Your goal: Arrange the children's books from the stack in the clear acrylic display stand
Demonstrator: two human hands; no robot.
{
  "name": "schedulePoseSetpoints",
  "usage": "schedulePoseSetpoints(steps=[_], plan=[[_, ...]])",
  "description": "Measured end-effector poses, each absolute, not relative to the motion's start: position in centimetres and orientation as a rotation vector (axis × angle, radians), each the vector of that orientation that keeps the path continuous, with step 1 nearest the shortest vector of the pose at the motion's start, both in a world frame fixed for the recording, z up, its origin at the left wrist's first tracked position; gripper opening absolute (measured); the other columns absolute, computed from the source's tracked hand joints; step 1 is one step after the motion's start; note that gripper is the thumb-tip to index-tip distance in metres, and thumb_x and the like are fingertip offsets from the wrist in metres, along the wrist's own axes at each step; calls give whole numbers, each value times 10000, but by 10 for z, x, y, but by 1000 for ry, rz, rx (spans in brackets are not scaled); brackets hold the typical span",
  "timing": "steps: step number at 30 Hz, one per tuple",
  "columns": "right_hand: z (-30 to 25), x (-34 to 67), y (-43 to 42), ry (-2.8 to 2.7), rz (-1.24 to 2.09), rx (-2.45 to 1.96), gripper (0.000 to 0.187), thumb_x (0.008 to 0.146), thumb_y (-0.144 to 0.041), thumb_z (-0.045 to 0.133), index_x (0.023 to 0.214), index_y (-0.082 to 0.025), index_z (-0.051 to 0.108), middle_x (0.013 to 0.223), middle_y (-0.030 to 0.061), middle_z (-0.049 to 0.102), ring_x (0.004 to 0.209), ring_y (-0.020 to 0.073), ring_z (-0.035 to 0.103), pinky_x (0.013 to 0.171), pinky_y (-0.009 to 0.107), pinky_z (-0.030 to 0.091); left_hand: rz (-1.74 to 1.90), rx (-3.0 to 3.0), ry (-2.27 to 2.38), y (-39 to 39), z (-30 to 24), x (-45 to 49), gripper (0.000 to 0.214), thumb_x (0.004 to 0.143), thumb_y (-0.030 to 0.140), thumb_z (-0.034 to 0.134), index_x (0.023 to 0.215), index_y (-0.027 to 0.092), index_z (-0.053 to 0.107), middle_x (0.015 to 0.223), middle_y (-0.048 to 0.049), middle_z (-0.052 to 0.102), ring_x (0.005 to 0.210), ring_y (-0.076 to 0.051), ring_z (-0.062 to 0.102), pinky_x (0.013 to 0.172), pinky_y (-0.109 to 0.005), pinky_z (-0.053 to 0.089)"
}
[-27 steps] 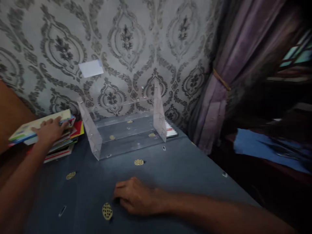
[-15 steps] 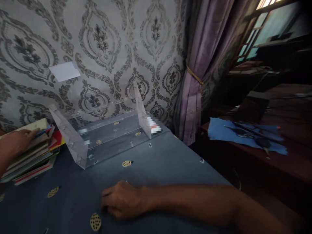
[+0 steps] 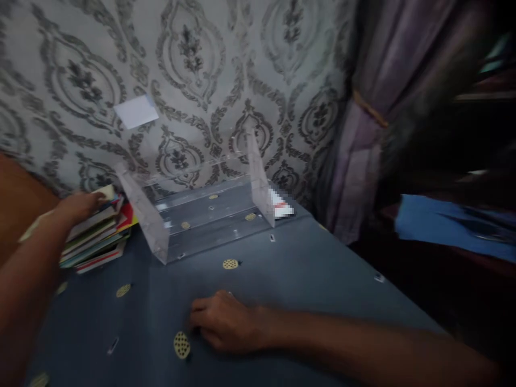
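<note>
At the left, my left hand [image 3: 80, 207] reaches over a stack of books [image 3: 94, 236], its fingers bent together on the right end of the top book [image 3: 105, 191]. That hand is somewhat blurred, and its underside is hidden. My right hand [image 3: 226, 321] rests on the dark patterned tablecloth, fingers loosely curled in, with nothing visible in it. Beyond it stands a clear plastic rack [image 3: 143, 215] with two upright side panels, just right of the books.
A pixelated white and red item [image 3: 281, 204] lies by the rack's right panel. The dark table [image 3: 314, 290] ends in a slanting edge at the right. Farther right are a purple curtain [image 3: 355, 177] and a blue cloth [image 3: 435, 223] on another surface. Patterned wallpaper covers the wall behind.
The view has swung left, so the books, rack and table appear farther right. My left hand has shifted toward the right end of the top book. The right hand stays on the table.
</note>
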State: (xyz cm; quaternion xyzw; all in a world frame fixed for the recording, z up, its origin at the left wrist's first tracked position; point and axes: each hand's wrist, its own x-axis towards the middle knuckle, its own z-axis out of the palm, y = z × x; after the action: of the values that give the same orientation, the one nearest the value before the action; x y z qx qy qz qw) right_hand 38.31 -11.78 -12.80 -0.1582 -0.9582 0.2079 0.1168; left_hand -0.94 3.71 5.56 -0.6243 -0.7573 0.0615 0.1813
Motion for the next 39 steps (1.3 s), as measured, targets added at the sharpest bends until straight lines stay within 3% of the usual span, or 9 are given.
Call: schedulePoseSetpoints(steps=[4, 11, 19, 26, 32, 36, 39], plan=[[-127, 383, -117, -2724, 757, -437, 253, 861, -46, 555, 1014, -173, 713, 1025, 36, 705, 780, 144, 637, 652, 248, 403, 406, -1771, -2143, 41, 61, -1, 424, 971, 321, 438, 1288, 100, 613, 1095, -162, 740, 1007, -279, 680, 875, -337, 498], [-127, 381, -117, -2730, 823, -484, 222, 866, -27, 539, 951, -153, 702, 971, 53, 685, 795, 152, 631, 671, 247, 416, 524, -1808, -2056, 54, 62, -6, 344, 950, 232, 457, 1237, 157, 632, 1196, -144, 710, 1084, -251, 664, 903, -307, 477], [-131, 378, -117, -2716, 819, -450, 238, 857, 0, 529, 938, -156, 690, 962, 44, 675, 819, 149, 632, 699, 240, 419, 532, -1802, -1944, 49, 54, -8, 580, 880, 153, 431, 1444, 252, 525, 1263, -143, 688, 1128, -296, 653, 914, -359, 484], [-133, 377, -116, -2712, 841, -470, 255, 857, -2, 524, 954, -159, 700, 986, 52, 689, 836, 159, 653, 709, 252, 430, 493, -1788, -1907, 35, 47, -13, 553, 870, 127, 415, 1394, 223, 563, 1262, -153, 664, 1120, -281, 653, 916, -346, 482], [-133, 376, -117, -2685, 876, -466, 277, 864, 9, 500, 959, -166, 692, 979, 46, 685, 846, 154, 651, 738, 253, 447, 474, -1767, -1924, 1, 47, -17, 420, 924, 294, 431, 1312, 193, 557, 1237, -149, 654, 1039, -298, 679, 884, -371, 503], [-133, 375, -117, -2682, 889, -448, 298, 852, 14, 500, 971, -167, 705, 981, 46, 688, 827, 153, 649, 728, 248, 448, 302, -1722, -1962, -21, 45, -20, 630, 939, 592, 443, 1385, 147, 460, 1309, -185, 620, 1121, -338, 646, 925, -402, 496], [-131, 376, -117, -2686, 883, -450, 311, 851, 16, 496, 977, -172, 710, 988, 49, 686, 831, 155, 646, 730, 248, 448, 201, -1633, -2036, -26, 38, -21, 679, 953, 651, 391, 1419, 160, 440, 1337, -207, 602, 1179, -359, 616, 945, -424, 483]])
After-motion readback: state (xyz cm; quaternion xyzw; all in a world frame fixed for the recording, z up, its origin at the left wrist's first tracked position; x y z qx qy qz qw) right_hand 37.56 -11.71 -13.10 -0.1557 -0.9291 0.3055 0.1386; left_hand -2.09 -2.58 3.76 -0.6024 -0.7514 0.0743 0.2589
